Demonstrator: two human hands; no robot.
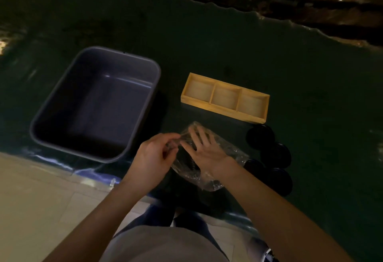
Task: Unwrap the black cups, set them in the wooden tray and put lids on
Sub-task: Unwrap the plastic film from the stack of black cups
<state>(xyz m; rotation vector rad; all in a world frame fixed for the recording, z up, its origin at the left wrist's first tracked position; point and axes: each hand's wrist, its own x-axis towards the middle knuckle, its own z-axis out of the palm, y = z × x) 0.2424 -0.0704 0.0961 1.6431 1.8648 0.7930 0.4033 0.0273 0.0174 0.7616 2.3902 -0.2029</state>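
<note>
A stack of black cups lies on its side in a clear plastic wrap (232, 153) near the table's front edge. My left hand (154, 158) pinches a loose end of the wrap at its left side. My right hand (205, 149) lies flat on top of the wrapped cups with fingers spread, pressing them down. The wooden tray (224, 109) with three empty compartments stands just beyond the cups. Several black lids (269, 153) lie in a row to the right of the wrap.
A large grey tub (41, 129), empty, stands at the left on the dark green table (310, 75). The table's front edge runs just below my hands, with pale floor tiles beneath. Plants line the far edge.
</note>
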